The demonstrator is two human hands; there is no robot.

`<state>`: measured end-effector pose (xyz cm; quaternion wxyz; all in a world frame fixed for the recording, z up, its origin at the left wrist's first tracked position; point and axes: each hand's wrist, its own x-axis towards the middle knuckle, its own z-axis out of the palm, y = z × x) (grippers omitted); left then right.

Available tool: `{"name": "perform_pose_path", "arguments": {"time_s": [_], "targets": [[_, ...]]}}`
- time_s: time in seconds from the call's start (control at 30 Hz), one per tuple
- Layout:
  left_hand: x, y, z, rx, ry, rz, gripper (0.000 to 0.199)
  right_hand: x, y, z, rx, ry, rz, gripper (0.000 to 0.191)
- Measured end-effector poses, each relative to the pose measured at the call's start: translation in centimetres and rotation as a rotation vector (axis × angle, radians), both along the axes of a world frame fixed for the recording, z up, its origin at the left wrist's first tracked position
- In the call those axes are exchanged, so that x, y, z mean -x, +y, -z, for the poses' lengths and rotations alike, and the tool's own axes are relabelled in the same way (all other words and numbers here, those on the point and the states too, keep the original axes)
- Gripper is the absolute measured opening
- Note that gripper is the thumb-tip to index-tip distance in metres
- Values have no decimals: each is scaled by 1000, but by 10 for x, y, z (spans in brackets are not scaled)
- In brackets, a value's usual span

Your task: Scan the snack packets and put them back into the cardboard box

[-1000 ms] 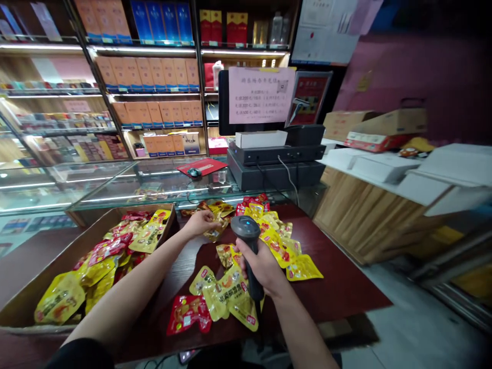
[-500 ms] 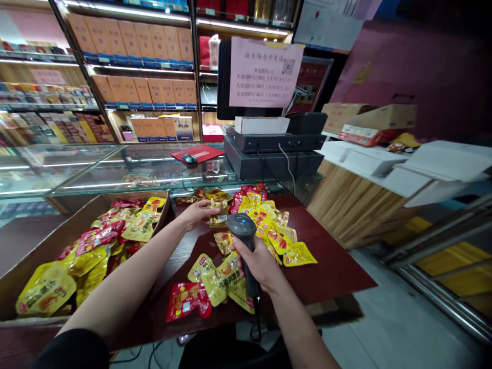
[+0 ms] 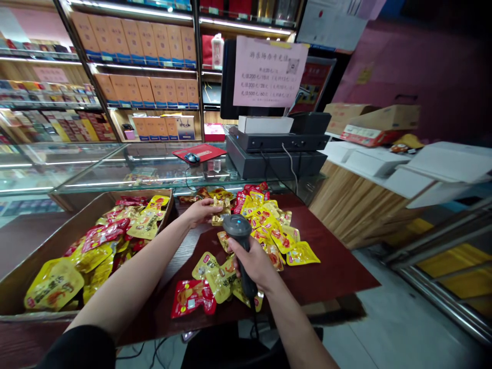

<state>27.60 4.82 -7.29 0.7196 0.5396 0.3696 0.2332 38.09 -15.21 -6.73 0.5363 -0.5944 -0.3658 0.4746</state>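
Note:
My left hand [image 3: 203, 211] pinches a small gold snack packet [image 3: 220, 211] above the dark red table [image 3: 326, 246]. Just to its right, my right hand [image 3: 249, 259] is wrapped round the handle of a black barcode scanner [image 3: 237, 225], whose head is close to the packet. Beyond the scanner lies a heap of yellow and red packets [image 3: 282, 236]. Nearer to me are several gold packets [image 3: 221, 281] and a red packet [image 3: 192, 298]. An open cardboard box [image 3: 23, 266] at the left holds many similar packets.
A glass counter [image 3: 149, 161] runs behind the table, with a mouse [image 3: 191, 158] on a red mat. A monitor with a pink paper sign [image 3: 269, 72] stands above a dark cash drawer [image 3: 274, 163]. White boxes [image 3: 442, 164] are at the right.
The scanner head has shifted slightly left, closer to the gold packet. My left hand has tilted the packet a little. The whole view has moved slightly.

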Motion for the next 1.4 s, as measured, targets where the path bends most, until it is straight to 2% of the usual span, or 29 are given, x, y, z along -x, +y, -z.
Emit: {"name": "perform_pose_path", "arguments": {"time_s": [0.6,0.87,1.13,1.4], "targets": [[1,-1,0,-23,-3,2,54,-1,-1,0,12,11,-11,33],[0,2,6,-88,43,-39,44,-2,-2,-1,0,14,-16,34],[0,-1,1,-22,8,-15,51,-2,-3,-2,10,30,-7,33],[0,3,5,-13,-10,-6,54,0,-5,-9,19,23,4,32]]}}
